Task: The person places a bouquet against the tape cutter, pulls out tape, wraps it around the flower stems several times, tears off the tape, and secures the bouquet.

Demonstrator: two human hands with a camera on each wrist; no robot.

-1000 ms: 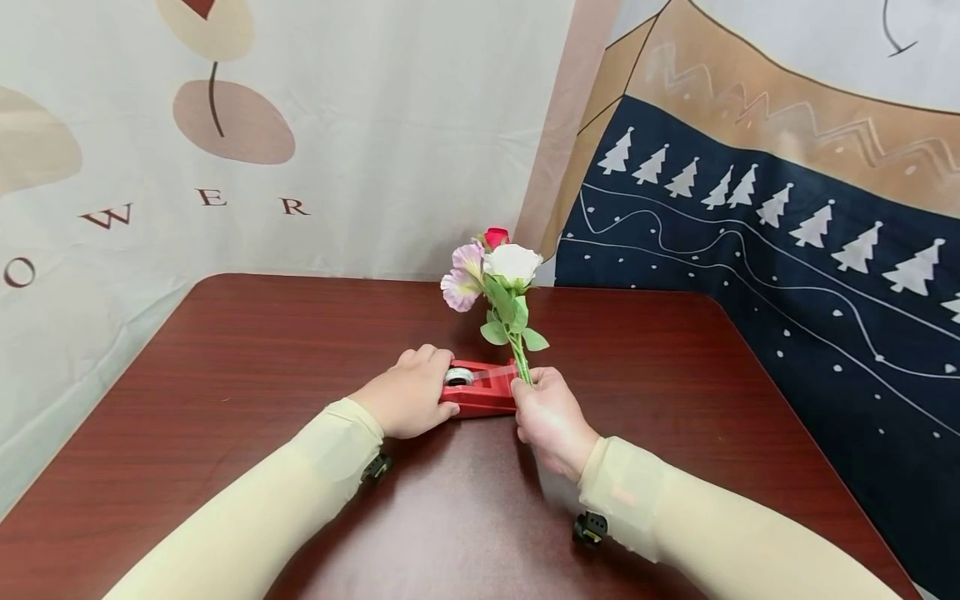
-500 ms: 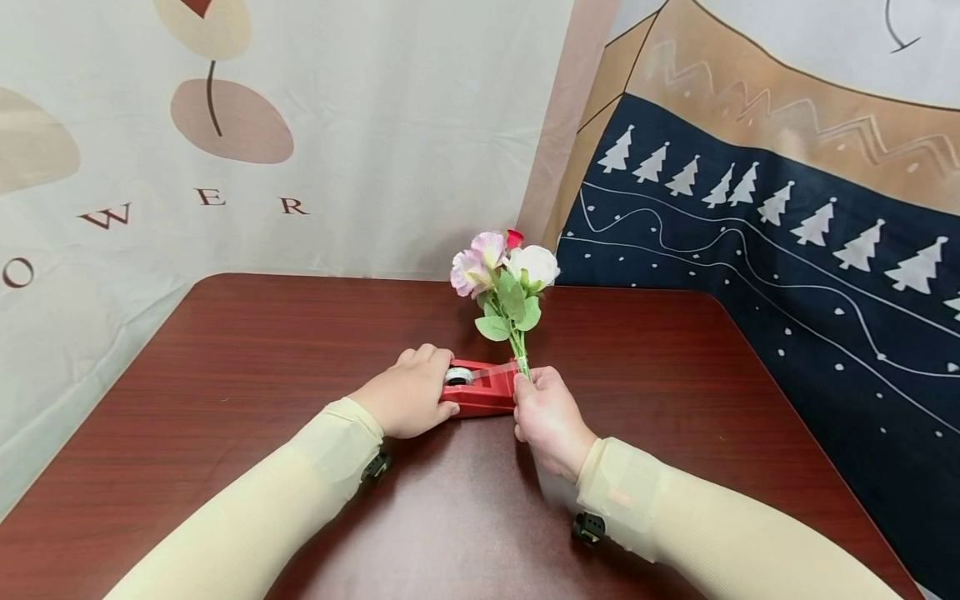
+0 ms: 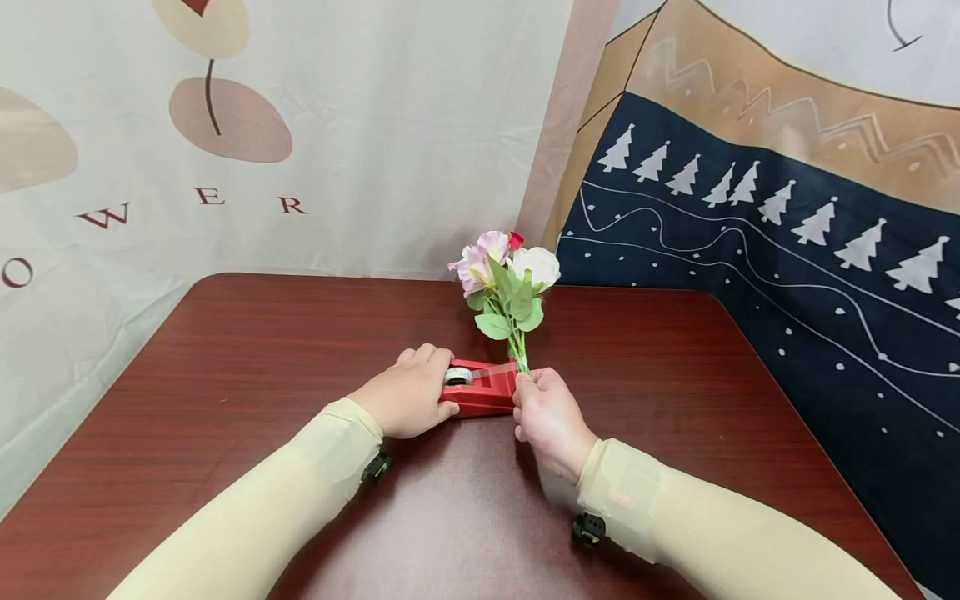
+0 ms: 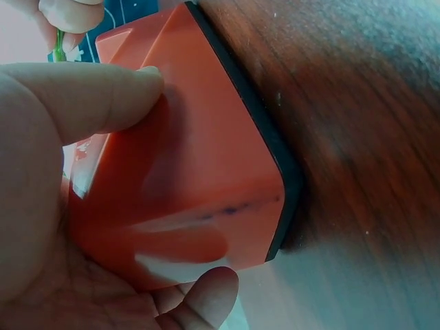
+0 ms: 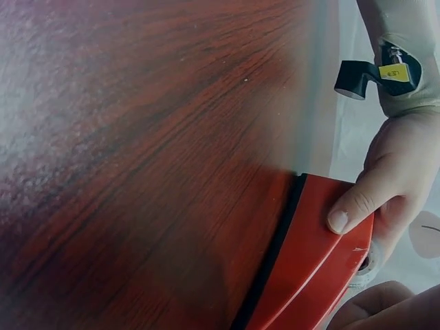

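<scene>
A red tape dispenser (image 3: 486,402) with a roll of clear tape (image 3: 458,377) sits on the table. My left hand (image 3: 408,395) grips its rear end, the thumb along the near side, as the left wrist view shows on the red casing (image 4: 213,151). At the front end, my right hand (image 3: 555,423) pinches the green stems of a small flower bunch (image 3: 513,302), which stands upright. It has pink-purple, white and red blooms. A strip of tape runs from the roll to the stems. In the right wrist view, only some right-hand fingers (image 5: 378,308) show; the flowers are out of sight.
The dark red wooden table (image 3: 300,333) spreads around both hands. A pale curtain (image 3: 375,133) hangs behind its far edge, and a navy cloth with white trees (image 3: 750,250) hangs along the right. Small black cameras (image 3: 588,528) are strapped under the wrists.
The flower bunch has turned in my right fingers: the white bloom has swung right and the pink-purple ones face forward more. My left hand and the dispenser have stayed put.
</scene>
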